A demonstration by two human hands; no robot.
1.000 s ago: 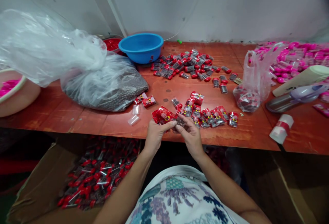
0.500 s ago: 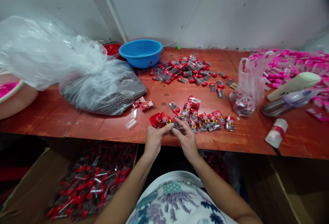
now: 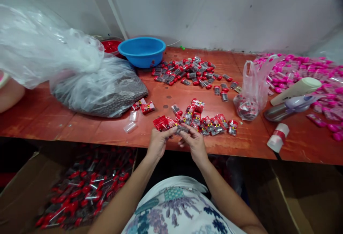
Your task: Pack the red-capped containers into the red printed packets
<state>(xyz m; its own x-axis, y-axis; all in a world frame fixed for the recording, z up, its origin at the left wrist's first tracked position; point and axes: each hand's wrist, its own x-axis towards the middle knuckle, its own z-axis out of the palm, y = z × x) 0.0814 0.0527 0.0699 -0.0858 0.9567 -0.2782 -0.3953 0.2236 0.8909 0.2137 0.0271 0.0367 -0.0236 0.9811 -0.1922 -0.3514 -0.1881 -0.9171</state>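
Close to the table's front edge, my left hand and my right hand meet over a small clear tube of dark pellets. Thumb and fingers of each hand pinch it from opposite sides, partly covering it. Just beyond my left fingertips lies a flat red packet. Several red printed packets with dark contents spread to the right of my fingers. A tube with a red cap lies just behind the hands.
Behind lies a pile of red-capped tubes, beside a blue basin. A plastic bag of dark pellets bulges at left. On the right are a knotted bag, a bottle and pink tubes. A carton below holds red-capped pieces.
The view has shifted slightly, moving the table things left in the picture. My fingers have shifted on the tube, so more of it shows between them. The packets nearby lie as before.
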